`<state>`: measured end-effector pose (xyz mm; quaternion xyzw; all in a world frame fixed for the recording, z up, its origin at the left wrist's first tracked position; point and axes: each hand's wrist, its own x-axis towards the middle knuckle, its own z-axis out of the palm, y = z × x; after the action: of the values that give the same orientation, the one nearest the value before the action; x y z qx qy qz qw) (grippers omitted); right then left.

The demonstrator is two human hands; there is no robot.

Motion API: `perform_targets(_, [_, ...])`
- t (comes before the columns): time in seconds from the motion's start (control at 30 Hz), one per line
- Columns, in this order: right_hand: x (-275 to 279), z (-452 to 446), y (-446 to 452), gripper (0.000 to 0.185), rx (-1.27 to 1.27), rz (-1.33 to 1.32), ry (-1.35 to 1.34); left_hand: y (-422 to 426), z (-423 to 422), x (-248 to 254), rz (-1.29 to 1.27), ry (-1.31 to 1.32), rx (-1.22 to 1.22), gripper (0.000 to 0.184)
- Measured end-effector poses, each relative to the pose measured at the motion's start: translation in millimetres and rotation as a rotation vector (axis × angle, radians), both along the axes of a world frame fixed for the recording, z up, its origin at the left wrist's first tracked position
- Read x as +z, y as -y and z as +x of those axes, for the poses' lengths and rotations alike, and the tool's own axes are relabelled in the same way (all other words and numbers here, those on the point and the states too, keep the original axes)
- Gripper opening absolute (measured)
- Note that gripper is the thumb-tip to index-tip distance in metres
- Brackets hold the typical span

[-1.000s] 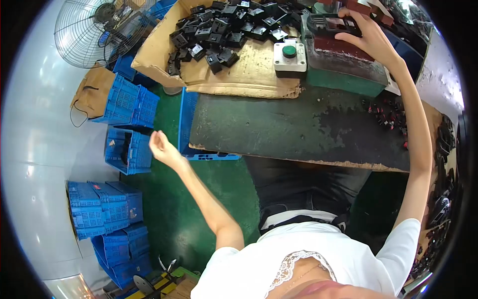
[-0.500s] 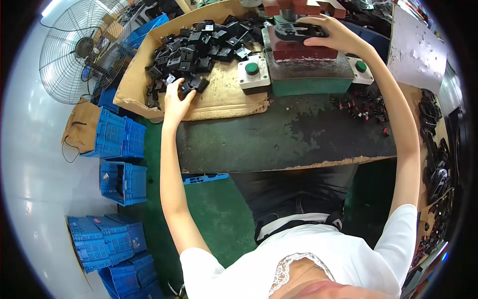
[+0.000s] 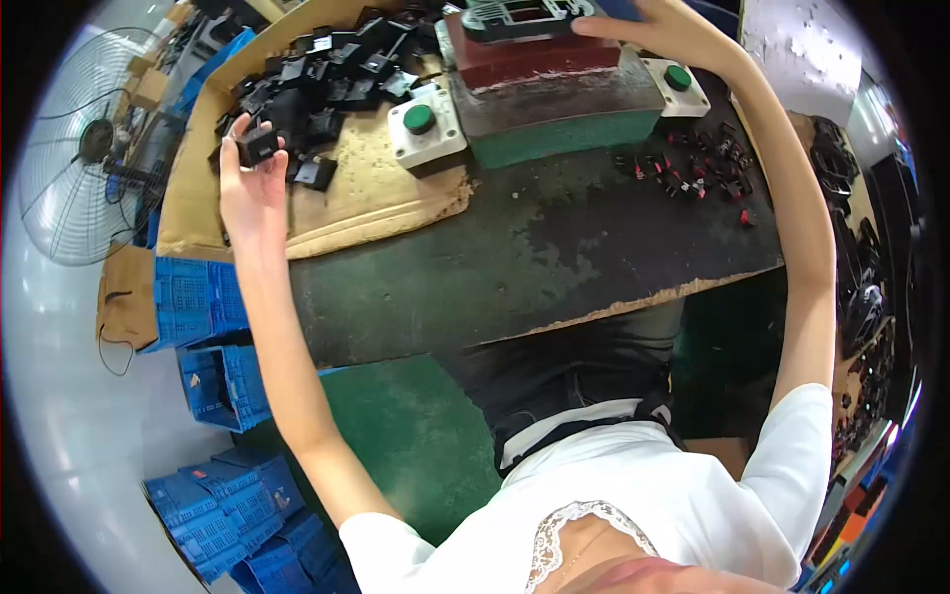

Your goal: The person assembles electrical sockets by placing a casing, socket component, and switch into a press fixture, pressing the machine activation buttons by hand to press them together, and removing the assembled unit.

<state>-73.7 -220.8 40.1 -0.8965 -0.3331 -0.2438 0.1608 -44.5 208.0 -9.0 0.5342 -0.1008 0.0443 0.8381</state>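
Observation:
My left hand (image 3: 255, 193) grips a small black plastic housing (image 3: 259, 146) between thumb and fingers, lifted just above the heap of similar black housings (image 3: 341, 64) in the cardboard box. My right hand (image 3: 683, 38) is at the reddish-brown fixture block (image 3: 534, 71), fingers apart, its upper fingers cut off by the frame's top edge. Its thumb tip lies at the right end of a larger black plastic frame (image 3: 524, 20) on that block. Whether the thumb presses on it I cannot tell.
Green push buttons on white boxes stand left (image 3: 419, 120) and right (image 3: 678, 78) of the press base (image 3: 564, 134). Small red-and-black pieces (image 3: 698, 168) lie on the dark bench (image 3: 445, 267). Blue crates (image 3: 223, 386) and a fan (image 3: 96, 141) stand at left.
My left hand has raised a black housing off the heap and turned palm up. My right hand has shifted rightward off the black frame, fingers spreading. The camera view has swung.

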Motion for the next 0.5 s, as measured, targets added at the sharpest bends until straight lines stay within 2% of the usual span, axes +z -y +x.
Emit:
perform_targets(0.07, [15, -28, 6, 0.040, 0.025, -0.057, 0.083, 14, 1, 14, -0.188, -0.147, -0.285, 0.032])
perform_targets(0.1, [17, -40, 11, 0.035, -0.005, -0.107, 0.117, 23, 1, 18, -0.099, -0.102, -0.311, 0.029])
perform_targets(0.17, [7, -60, 32, 0.021, -0.112, 0.035, -0.193, 47, -6, 28, 0.111, -0.055, -0.291, 0.031])
perform_targets(0.2, [0, -70, 37, 0.021, -0.124, 0.037, -0.197, 60, -10, 34, 0.112, -0.058, -0.304, 0.031])
perform_targets(0.27, [-20, -88, 39, 0.009, -0.057, -0.042, -0.262, 84, -14, 41, 0.505, 0.046, -0.217, 0.040])
perform_targets(0.3, [-27, -95, 35, 0.010, -0.071, -0.029, -0.313, 95, -13, 40, 0.595, 0.133, -0.203, 0.047])
perform_targets(0.37, [-41, -104, 25, 0.012, -0.116, -0.045, -0.391, 116, -20, 43, 0.647, 0.196, -0.177, 0.047])
perform_targets(0.47, [-58, -106, 9, 0.018, -0.111, -0.097, -0.304, 131, -19, 42, 0.699, 0.308, -0.170, 0.049])
perform_targets(0.5, [-59, -105, 4, 0.021, -0.135, -0.192, -0.324, 135, -19, 42, 0.678, 0.297, -0.193, 0.048])
